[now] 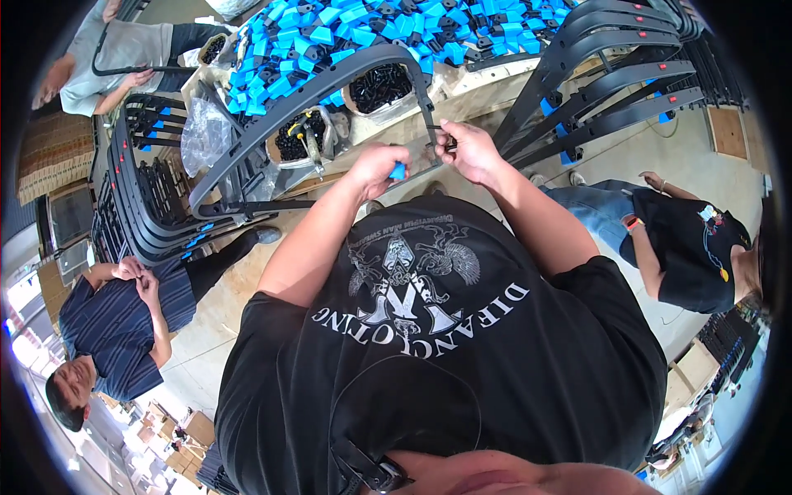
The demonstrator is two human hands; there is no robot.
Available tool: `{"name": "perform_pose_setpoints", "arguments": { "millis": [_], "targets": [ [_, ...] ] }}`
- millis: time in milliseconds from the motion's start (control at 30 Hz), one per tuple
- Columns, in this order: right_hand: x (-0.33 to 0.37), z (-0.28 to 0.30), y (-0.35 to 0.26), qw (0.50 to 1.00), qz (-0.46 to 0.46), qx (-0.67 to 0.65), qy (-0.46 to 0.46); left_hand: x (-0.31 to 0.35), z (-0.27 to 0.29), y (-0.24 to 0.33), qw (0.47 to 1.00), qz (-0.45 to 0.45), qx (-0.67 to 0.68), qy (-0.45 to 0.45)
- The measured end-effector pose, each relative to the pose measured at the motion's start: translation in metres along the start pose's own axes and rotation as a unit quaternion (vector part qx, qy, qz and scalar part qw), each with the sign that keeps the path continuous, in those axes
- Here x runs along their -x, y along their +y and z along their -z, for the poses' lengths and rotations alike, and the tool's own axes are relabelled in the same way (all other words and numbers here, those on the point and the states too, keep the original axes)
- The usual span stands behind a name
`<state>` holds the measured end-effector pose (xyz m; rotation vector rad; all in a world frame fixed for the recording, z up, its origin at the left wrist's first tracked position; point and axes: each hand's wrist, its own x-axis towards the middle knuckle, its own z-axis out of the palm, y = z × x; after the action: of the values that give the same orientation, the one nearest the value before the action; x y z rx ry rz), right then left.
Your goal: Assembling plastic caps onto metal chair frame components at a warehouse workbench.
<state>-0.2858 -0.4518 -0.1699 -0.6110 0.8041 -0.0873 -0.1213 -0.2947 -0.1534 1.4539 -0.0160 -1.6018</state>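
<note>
A black T-shirt with white print [412, 346] fills the near middle of the view, and beyond it both bare hands work at a curved dark tube frame [355, 60]. The left hand [375, 171] is clenched around a blue piece [398, 171], part of which shows at its right side; the right hand [469, 153] pinches a small dark part [451, 143] just beside the frame's right end. The frame stands in front of the counter [470, 91], its long axis slanting from near left to far right; past the far bend, a short leg turns back toward the person. The step in hand looks like fitting small parts at that leg's end. The next move probably calls for lining up the dark part with the tube, then bringing the blue piece over. Blue-and-black pieces [330, 37] lie heaped on the counter's far side.
</note>
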Motion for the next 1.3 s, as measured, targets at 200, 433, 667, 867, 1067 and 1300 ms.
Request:
{"name": "perform_pose_setpoints", "arguments": {
  "millis": [200,433,667,867,1067,1300],
  "targets": [
    [-0.010,0.018,-0.016,0.997,0.020,-0.014,0.075,-0.035,-0.033,0.013,0.991,-0.022,0.129,0.009],
    [-0.016,0.028,-0.029,0.997,0.014,0.011,0.069,-0.063,-0.045,0.004,0.983,-0.061,0.163,-0.064],
    [-0.030,0.031,-0.039,0.996,0.029,0.033,0.075,-0.069,-0.060,0.003,0.990,-0.073,0.117,-0.035],
    [-0.038,0.030,-0.047,0.995,0.029,0.071,0.066,-0.062,-0.063,0.006,0.993,-0.084,0.077,-0.038],
    [-0.045,0.029,-0.053,0.987,0.045,0.145,0.050,-0.074,-0.057,0.012,0.998,-0.060,0.016,-0.025],
    [-0.050,0.015,-0.060,0.975,0.057,0.213,0.029,-0.084,-0.053,0.006,0.991,-0.122,0.042,-0.020]
  ]
}}
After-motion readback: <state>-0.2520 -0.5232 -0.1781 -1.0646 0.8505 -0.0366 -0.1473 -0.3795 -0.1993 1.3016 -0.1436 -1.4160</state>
